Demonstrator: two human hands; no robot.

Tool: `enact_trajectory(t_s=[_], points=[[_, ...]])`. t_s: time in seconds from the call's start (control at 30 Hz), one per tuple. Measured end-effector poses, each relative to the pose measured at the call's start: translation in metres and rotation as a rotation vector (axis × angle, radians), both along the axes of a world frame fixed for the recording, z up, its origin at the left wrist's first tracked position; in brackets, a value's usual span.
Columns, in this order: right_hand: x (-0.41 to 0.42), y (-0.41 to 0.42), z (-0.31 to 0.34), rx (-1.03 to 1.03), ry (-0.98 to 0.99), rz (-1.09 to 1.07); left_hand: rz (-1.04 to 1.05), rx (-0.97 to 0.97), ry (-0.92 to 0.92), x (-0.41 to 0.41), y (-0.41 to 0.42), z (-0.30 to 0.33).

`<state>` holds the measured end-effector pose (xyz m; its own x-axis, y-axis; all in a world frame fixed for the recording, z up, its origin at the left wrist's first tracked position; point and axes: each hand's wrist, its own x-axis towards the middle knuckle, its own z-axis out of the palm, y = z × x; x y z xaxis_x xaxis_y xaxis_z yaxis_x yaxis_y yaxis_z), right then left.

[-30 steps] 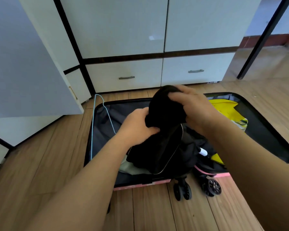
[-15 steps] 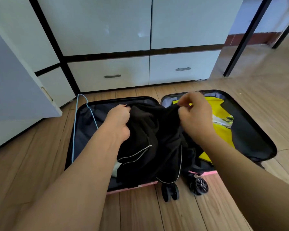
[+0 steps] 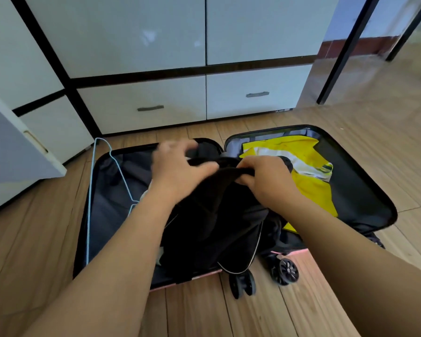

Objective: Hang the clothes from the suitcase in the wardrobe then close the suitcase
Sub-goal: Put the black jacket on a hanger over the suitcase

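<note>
An open pink-edged suitcase lies flat on the wooden floor before the wardrobe. I hold a black garment above its middle. My left hand grips the garment's top edge, blurred by motion. My right hand pinches the same edge a little to the right. The cloth hangs down over the suitcase's near rim. A yellow garment with a white part lies in the right half. A thin light-blue wire hanger rests in the left half.
The wardrobe has closed white doors and two drawers with grey handles. An open wardrobe door juts out at the left. The suitcase's black wheels point toward me. A black metal frame stands at the back right.
Both hands have drawn closer together along the black garment's top edge. The camera has tilted and the suitcase sits lower in view. The garment hangs longer than before.
</note>
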<state>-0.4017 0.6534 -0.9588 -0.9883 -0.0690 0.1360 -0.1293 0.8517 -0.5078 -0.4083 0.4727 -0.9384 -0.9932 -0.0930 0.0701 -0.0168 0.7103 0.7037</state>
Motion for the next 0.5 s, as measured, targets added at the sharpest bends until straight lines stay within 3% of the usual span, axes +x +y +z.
enact_trajectory(t_s=[0.1, 0.2, 0.4, 0.47, 0.5], points=[[-0.002, 0.005, 0.006, -0.185, 0.021, 0.026, -0.261, -0.154, -0.184, 0.006, 0.032, -0.024], [-0.001, 0.027, 0.014, -0.260, 0.072, -0.007, -0.189, -0.304, -0.199, -0.005, 0.052, -0.033], [-0.008, 0.109, 0.018, -0.004, 0.015, -0.049, -0.105, -0.056, -0.231, -0.052, 0.082, -0.016], [-0.014, 0.141, 0.016, -0.175, 0.208, -0.269, 0.006, -0.059, -0.225, -0.068, 0.088, -0.017], [-0.015, 0.154, 0.017, -0.285, 0.292, -0.495, 0.068, -0.044, -0.243, -0.074, 0.085, -0.016]])
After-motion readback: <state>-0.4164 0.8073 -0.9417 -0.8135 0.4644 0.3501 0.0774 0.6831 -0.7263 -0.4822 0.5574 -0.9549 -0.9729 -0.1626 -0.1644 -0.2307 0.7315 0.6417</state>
